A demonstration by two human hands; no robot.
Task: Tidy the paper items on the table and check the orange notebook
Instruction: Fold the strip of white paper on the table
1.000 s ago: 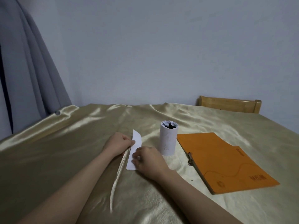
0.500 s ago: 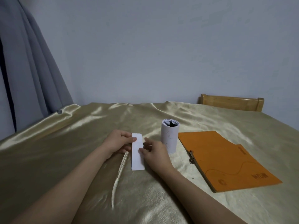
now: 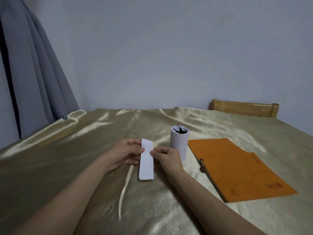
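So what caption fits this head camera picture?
Both hands hold a white paper strip beside a closed orange notebook.

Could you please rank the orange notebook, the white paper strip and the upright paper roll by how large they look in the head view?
1. orange notebook, clearly the largest.
2. and 3. white paper strip and paper roll: they look alike in size, and the strip is nearer the camera, so I would not rank them.

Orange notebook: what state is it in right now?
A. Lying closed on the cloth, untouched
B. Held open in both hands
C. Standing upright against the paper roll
A: the orange notebook lies flat and closed on the cloth, while both hands hold the white paper strip.
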